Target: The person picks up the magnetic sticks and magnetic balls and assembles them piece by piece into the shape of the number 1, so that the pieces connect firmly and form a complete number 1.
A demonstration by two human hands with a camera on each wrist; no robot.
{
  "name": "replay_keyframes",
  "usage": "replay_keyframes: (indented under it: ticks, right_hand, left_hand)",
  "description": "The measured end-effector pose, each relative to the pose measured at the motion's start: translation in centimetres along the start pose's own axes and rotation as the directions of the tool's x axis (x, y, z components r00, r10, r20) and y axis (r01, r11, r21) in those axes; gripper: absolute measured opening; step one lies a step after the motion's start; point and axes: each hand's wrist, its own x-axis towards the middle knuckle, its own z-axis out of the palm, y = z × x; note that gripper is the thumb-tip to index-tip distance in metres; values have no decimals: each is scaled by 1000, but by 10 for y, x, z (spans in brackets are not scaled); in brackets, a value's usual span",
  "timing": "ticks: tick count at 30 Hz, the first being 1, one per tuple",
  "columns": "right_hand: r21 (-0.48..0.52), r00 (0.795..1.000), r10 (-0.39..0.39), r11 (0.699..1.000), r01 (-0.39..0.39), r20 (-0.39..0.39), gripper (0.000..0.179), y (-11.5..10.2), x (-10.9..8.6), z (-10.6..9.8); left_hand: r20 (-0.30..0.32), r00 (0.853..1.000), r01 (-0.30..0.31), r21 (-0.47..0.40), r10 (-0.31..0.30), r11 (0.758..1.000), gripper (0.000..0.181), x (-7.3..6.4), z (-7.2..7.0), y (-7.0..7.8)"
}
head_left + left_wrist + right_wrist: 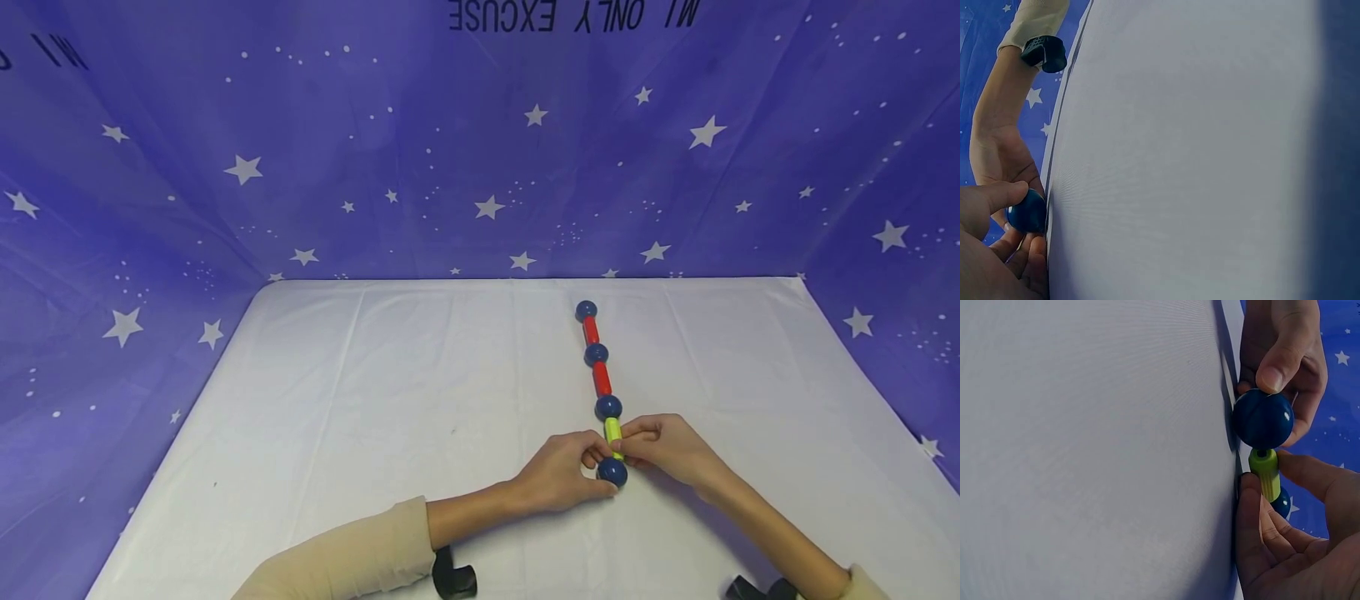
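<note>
A chain of dark blue balls and short rods lies on the white table. My left hand (558, 473) holds the nearest blue ball (612, 472) between thumb and fingers; the left wrist view shows the same ball (1027, 212) in its grasp. With thumb and fingertips my right hand (671, 450) pinches the yellow-green rod (613, 429). In the right wrist view this rod (1265, 474) meets the held ball (1264, 419) at one end. Beyond it come a blue ball (608, 407), a red rod (602, 379), another blue ball (596, 355), a second red rod (591, 330) and the farthest ball (587, 310).
Around the white table (360, 392) hangs a purple-blue cloth (420, 150) with white stars and lettering. Black devices are strapped near both wrists, the left one (454, 575) and the right one (759, 588) low in the head view.
</note>
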Motion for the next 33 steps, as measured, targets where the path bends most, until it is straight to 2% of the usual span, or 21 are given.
replay_keyframes:
  ticks: [10,33]
  right_hand:
    - [10,1000,-6,1000,6,-9,31,-2,-1,2]
    - [11,999,-32,999,32,-4,31,-1,2,3]
  left_hand:
    - [2,1000,0,-18,0,1000,32,1,1,0]
    - [-40,999,11,-31,-12,999,29,3,3,2]
